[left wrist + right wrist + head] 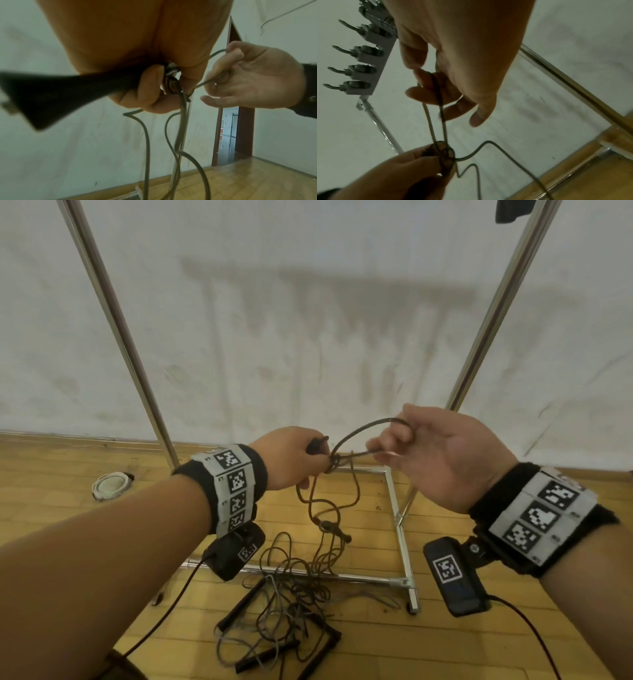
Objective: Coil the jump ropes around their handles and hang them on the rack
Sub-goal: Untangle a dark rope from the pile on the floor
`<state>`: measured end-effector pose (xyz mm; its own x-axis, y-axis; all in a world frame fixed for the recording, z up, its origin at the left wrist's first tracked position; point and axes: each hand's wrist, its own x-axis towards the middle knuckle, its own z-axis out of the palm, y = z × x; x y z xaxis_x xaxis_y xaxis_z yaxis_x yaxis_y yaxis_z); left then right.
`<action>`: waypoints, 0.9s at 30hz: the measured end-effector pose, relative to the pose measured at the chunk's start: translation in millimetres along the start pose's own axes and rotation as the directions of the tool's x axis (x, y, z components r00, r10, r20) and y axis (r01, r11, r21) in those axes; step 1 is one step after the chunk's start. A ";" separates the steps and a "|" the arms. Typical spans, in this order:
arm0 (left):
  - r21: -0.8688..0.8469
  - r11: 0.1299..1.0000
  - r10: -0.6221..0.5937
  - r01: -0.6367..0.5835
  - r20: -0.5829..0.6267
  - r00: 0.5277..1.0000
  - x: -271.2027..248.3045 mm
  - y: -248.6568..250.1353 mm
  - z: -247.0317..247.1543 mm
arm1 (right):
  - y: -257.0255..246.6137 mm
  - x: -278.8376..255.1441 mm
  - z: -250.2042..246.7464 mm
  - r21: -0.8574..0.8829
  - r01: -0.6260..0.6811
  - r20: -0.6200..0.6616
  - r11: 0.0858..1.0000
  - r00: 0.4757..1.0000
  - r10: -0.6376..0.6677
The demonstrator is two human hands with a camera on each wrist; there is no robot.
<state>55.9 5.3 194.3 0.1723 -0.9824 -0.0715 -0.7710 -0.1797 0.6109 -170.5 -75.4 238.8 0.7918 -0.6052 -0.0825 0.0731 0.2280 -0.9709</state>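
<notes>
My left hand [308, 458] grips the black handle [60, 97] of a dark jump rope [363, 429], with rope turns wound at the handle's end [445, 155]. A loop of that rope runs to my right hand [387, 443], which pinches it between thumb and curled fingers [428, 81]. The remaining rope [322, 508] hangs from my left hand down to the floor. Both hands are held in front of the metal rack [479, 354]. Its hook strip [366, 65] shows in the right wrist view.
A tangle of other jump ropes with black handles [284, 611] lies on the wooden floor by the rack's base frame [399, 529]. A tape roll [111, 485] sits at the left. White sheeting [308, 320] hangs behind. A doorway [229, 135] opens to the right.
</notes>
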 end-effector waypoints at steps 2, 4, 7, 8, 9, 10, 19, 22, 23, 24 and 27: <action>0.013 1.000 0.015 -0.015 -0.014 1.000 1.0 2.7 2.7 | 2.3 4.1 1.8 -0.491 -0.078 -0.056 0.867 0.997 0.058; 0.050 0.999 0.019 -0.019 -0.002 1.000 1.8 3.2 9.3 | 4.4 7.7 5.8 -0.866 -0.087 -0.063 0.492 0.996 0.065; 0.040 0.999 -0.034 0.035 -0.002 0.999 3.5 -3.8 13.2 | 2.5 4.3 7.5 -0.699 0.027 0.070 0.714 0.997 0.030; 0.021 0.998 -0.064 0.064 -0.007 0.998 4.0 -7.7 12.1 | -0.2 1.8 5.1 -0.543 0.098 0.141 0.834 0.990 -0.025; 0.001 0.996 -0.090 0.090 -0.012 0.996 4.6 -11.3 10.6 | -3.6 -0.3 2.8 -0.389 0.160 0.196 0.907 0.977 -0.088; -0.017 0.994 -0.111 0.111 -0.020 0.994 5.3 -14.5 9.0 | -8.0 -2.8 1.9 -0.256 0.200 0.239 0.946 0.961 -0.138; 0.032 0.993 -0.111 0.115 -0.121 0.986 12.0 -16.4 7.5 | 0.7 -3.3 -10.9 -0.855 -0.053 0.107 0.516 0.955 0.275; 0.008 0.989 -0.144 0.147 -0.141 0.979 11.3 -23.2 7.2 | 0.6 -2.2 -15.1 -0.776 -0.006 0.193 0.631 0.950 0.246; -0.005 0.990 -0.141 0.142 -0.147 0.979 11.0 -24.9 6.5 | 1.6 -0.2 -16.9 -0.784 -0.010 0.164 0.621 0.961 0.223; -0.013 0.992 -0.129 0.128 -0.148 0.981 10.6 -25.6 6.3 | 3.7 2.7 -19.0 -0.825 -0.035 0.092 0.564 0.977 0.194; -0.021 0.998 -0.067 0.065 -0.119 0.991 9.4 -19.5 10.8 | 12.7 10.7 -23.5 -0.949 -0.202 -0.178 0.242 0.977 0.118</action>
<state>66.0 -1.0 173.2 0.2955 -0.9552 -0.0177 -0.7450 -0.2420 0.6216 -175.4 -96.9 220.3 0.6743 -0.7001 -0.2348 -0.7177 -0.5465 -0.4316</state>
